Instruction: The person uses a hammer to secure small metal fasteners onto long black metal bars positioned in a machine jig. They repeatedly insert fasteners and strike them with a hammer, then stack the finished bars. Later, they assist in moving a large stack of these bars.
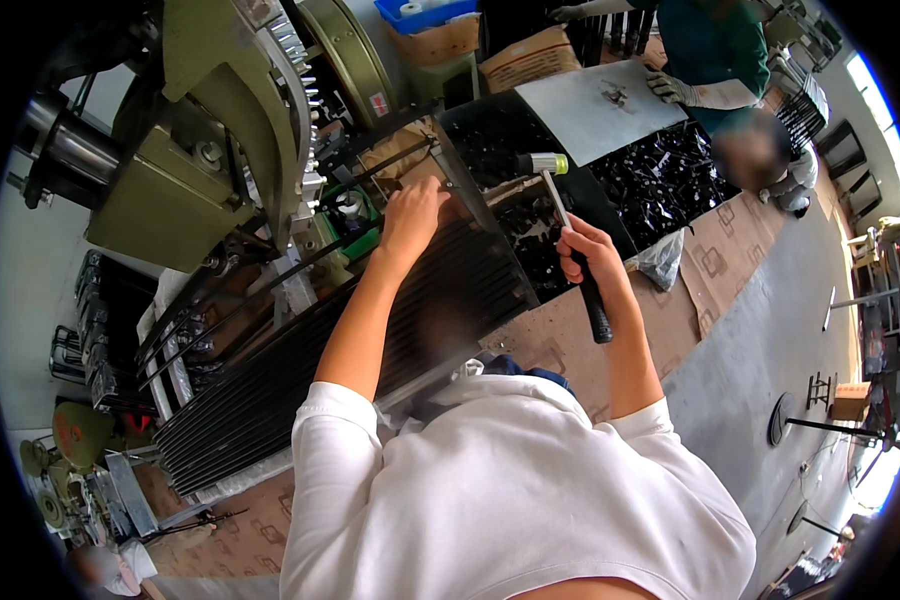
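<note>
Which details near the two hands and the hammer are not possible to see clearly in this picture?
- Head view: left hand fingertips, hidden among parts of the green machine.
- Spot under the hammer head: too small and dark.
- Black parts on the bench: too small to tell apart.
- Right hand palm: turned away.

- A slatted rack [370, 340] lies flat in front of the person, running from lower left to upper right.
- A large machine [200, 140] stands behind the rack, at its left end.
- The left hand [410, 222] rests on the rack's far edge, just beside the machine.
- To the right of the rack, the right hand [588, 250] grips a hammer [570, 230], whose head is raised beyond the rack's right end.
- A bin of small metal parts [660, 180] sits right of the rack, behind the hammer.
- A flat sheet [595, 105] lies on the bin's far side.
- Cardboard boxes [525, 55] stand behind the sheet.
- Another person's gloved hand [670, 88] rests at the sheet's right edge.
</note>
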`<action>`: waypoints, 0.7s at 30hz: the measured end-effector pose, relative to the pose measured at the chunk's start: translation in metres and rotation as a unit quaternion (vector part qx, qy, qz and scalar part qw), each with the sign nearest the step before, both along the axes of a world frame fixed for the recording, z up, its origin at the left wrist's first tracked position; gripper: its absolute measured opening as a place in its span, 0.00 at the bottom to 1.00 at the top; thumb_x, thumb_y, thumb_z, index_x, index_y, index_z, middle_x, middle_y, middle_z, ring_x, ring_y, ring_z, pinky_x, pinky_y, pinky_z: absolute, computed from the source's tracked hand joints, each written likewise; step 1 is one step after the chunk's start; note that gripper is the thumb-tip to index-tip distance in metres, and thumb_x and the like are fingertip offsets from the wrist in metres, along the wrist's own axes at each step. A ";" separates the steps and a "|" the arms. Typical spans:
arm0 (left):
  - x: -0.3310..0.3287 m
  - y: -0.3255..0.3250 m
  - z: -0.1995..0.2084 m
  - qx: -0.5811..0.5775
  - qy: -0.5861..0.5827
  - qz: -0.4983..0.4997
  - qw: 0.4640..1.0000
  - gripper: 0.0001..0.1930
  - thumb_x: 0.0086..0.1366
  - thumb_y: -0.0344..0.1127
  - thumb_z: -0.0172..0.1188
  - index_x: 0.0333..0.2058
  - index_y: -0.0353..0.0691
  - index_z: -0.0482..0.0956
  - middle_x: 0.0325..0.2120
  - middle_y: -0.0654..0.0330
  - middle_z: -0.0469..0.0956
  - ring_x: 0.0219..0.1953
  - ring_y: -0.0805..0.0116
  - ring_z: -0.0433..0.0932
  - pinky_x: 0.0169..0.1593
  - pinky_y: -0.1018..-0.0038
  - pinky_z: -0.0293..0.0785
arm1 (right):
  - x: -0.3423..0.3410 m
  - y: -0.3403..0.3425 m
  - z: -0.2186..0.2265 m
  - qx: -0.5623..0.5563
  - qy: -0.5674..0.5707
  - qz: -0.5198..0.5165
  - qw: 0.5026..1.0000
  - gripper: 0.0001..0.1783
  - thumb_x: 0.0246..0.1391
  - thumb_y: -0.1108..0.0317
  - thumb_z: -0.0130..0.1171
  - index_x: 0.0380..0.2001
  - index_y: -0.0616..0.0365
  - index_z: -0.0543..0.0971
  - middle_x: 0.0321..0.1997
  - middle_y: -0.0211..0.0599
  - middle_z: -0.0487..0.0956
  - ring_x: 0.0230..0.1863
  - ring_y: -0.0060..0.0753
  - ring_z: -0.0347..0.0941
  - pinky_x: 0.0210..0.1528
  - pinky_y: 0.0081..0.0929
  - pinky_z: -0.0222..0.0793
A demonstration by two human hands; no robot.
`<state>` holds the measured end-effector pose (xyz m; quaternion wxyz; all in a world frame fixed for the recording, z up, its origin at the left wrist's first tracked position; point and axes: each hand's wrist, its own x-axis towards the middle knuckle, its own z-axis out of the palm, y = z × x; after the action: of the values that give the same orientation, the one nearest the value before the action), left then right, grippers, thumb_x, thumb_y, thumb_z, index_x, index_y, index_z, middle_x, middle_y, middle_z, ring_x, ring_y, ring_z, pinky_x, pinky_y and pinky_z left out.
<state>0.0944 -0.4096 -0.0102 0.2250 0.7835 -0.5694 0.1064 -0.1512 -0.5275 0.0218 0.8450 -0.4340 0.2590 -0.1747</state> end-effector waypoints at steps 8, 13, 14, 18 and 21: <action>-0.012 -0.013 0.003 -0.055 0.049 0.016 0.997 0.11 0.59 0.36 0.55 0.31 0.35 0.66 0.28 0.51 0.74 0.30 0.52 0.74 0.31 0.64 0.70 | -0.021 0.005 -0.049 -0.072 0.129 0.022 0.989 0.06 0.53 0.70 0.49 0.31 0.61 0.72 0.16 0.25 0.65 0.12 0.17 0.63 0.12 0.15 0.58; -0.015 -0.013 0.002 -0.068 0.050 0.041 0.996 0.09 0.60 0.35 0.53 0.29 0.34 0.67 0.27 0.49 0.73 0.30 0.47 0.73 0.31 0.60 0.68 | -0.012 0.002 -0.088 -0.543 0.303 0.067 0.781 0.17 0.51 0.59 0.50 0.23 0.64 0.76 0.22 0.54 0.75 0.23 0.51 0.74 0.25 0.40 0.69; -0.015 -0.013 0.002 -0.070 0.042 0.043 0.996 0.09 0.61 0.35 0.52 0.29 0.35 0.67 0.27 0.49 0.73 0.30 0.47 0.72 0.30 0.60 0.67 | -0.010 0.000 -0.078 -0.583 0.312 0.067 0.747 0.18 0.51 0.57 0.51 0.22 0.62 0.77 0.25 0.56 0.75 0.27 0.55 0.73 0.30 0.43 0.70; -0.016 -0.016 0.001 -0.041 0.035 0.065 0.996 0.09 0.59 0.33 0.53 0.26 0.33 0.67 0.26 0.49 0.73 0.32 0.49 0.73 0.32 0.62 0.68 | -0.009 -0.050 -0.032 -0.559 0.417 -0.179 0.694 0.15 0.51 0.59 0.49 0.24 0.57 0.79 0.24 0.48 0.77 0.30 0.51 0.74 0.34 0.41 0.69; -0.017 -0.021 0.002 -0.040 0.046 0.068 0.996 0.10 0.59 0.35 0.53 0.26 0.33 0.67 0.26 0.49 0.74 0.32 0.48 0.73 0.32 0.61 0.68 | -0.032 -0.119 -0.066 -0.619 0.379 -0.310 0.614 0.09 0.47 0.69 0.50 0.27 0.56 0.79 0.30 0.46 0.75 0.34 0.49 0.72 0.37 0.38 0.68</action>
<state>0.0770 -0.4307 -0.0085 0.2743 0.8151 -0.4989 0.1076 -0.1833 -0.6460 -0.0443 0.0980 -0.7758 0.5052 -0.3651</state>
